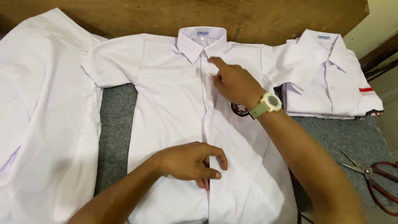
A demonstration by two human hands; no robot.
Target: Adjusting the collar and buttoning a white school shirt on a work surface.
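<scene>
A white short-sleeved shirt [170, 103] lies face up and spread flat, collar at the far side. My left hand [192, 164] rests on the lower part of its button placket, fingers curled and pinching the fabric edge. My right hand [234, 81], with a pale wristwatch [267, 104] on the wrist, presses on the upper placket just below the collar, index finger stretched out. A dark round badge [239, 110] on the shirt's chest is partly hidden under that wrist.
A folded white shirt [336, 79] lies at the far right. Another white garment [41, 112] is spread at the left. Red-handled scissors [373, 176] lie near the right edge on the grey padded surface [116, 124]. A brown wooden board [166, 14] runs behind.
</scene>
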